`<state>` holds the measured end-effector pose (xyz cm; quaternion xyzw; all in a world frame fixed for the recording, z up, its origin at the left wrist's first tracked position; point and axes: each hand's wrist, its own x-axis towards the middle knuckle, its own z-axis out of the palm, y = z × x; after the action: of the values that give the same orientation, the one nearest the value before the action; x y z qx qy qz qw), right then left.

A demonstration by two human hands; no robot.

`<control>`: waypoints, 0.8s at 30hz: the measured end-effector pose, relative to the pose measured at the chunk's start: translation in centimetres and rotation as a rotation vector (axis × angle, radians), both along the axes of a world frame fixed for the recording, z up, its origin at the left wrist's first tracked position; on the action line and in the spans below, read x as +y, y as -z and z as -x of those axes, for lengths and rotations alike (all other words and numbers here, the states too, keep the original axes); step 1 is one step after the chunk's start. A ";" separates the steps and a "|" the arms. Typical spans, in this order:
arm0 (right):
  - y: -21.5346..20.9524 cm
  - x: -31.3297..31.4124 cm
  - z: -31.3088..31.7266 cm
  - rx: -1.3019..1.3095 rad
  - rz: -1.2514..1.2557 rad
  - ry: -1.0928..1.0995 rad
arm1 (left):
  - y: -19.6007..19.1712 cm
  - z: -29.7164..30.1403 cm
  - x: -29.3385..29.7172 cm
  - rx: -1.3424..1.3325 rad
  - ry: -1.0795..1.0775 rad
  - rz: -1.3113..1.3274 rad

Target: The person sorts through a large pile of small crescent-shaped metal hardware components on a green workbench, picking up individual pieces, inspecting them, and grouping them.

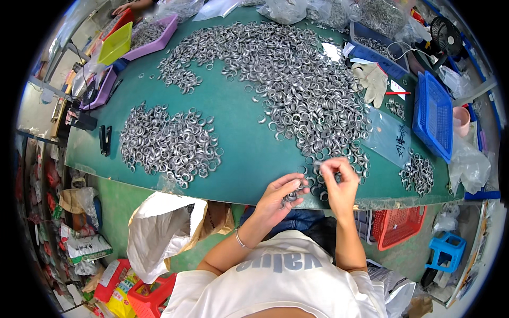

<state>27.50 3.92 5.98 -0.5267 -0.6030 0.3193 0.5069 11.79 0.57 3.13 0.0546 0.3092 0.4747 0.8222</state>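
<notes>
My left hand [277, 198] is closed around several grey metal rings [290, 196], just above the table's near edge. Beside it, my right hand [342, 183] is raised with thumb and forefinger pinched on what looks like a single metal ring [318, 165]; the grip is a little blurred. Both hands are at the near tip of a large pile of metal rings [302, 90] that sweeps back across the green table [228, 127]. A separate heap of rings [167, 143] lies to the left, and a small cluster of rings [417, 175] to the right.
An open white sack [159, 228] stands below the front edge. Blue baskets [432, 116], a cotton glove [373, 82], a red pen [397, 93] and a small fan [445, 36] line the right side. Lime [115, 45] and purple trays sit back left, near another person's hand [124, 8].
</notes>
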 end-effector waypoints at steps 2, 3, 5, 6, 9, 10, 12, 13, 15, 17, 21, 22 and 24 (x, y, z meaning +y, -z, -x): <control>0.4 -1.4 0.3 0.301 0.125 -0.092 | -1.2 -0.3 0.3 0.003 0.017 0.027; 0.6 -2.1 0.5 0.451 0.250 -0.083 | -1.0 -0.4 0.2 -0.001 0.009 0.015; 0.5 -2.4 0.9 0.691 0.409 -0.107 | -0.3 -0.4 0.2 -0.006 -0.009 -0.008; 0.7 -2.4 0.8 0.789 0.457 -0.140 | 0.0 -0.2 0.1 -0.044 -0.003 -0.015; 1.7 -2.3 0.5 1.046 0.596 -0.235 | 0.2 0.1 0.1 -0.098 -0.002 -0.023; 1.9 -2.3 0.4 1.107 0.640 -0.265 | -0.1 0.0 0.2 -0.076 -0.013 -0.018; 1.8 -2.4 0.5 1.141 0.643 -0.287 | -0.3 0.1 0.2 -0.034 -0.014 -0.016; 1.4 -2.7 0.8 0.930 0.576 -0.240 | -0.4 0.1 0.2 -0.013 -0.001 -0.022; 0.2 -3.2 1.2 0.508 0.436 -0.148 | -0.4 0.1 0.2 0.032 0.018 -0.035; -0.7 -2.5 1.0 -0.265 -0.190 -0.143 | -0.5 -0.1 0.1 0.081 0.036 -0.050; -1.5 -1.7 0.6 -0.116 -0.096 -0.244 | -0.2 0.1 0.2 0.060 0.044 -0.048; -1.7 -1.5 0.4 -0.083 0.011 -0.132 | 0.0 0.3 0.2 0.007 0.029 -0.069; -0.7 0.5 0.2 -0.220 -0.114 0.039 | 0.2 0.6 0.3 -0.097 0.034 -0.129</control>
<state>27.29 4.45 6.71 -0.5406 -0.6619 0.2150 0.4727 11.18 0.83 2.96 0.0895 0.2367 0.4817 0.8390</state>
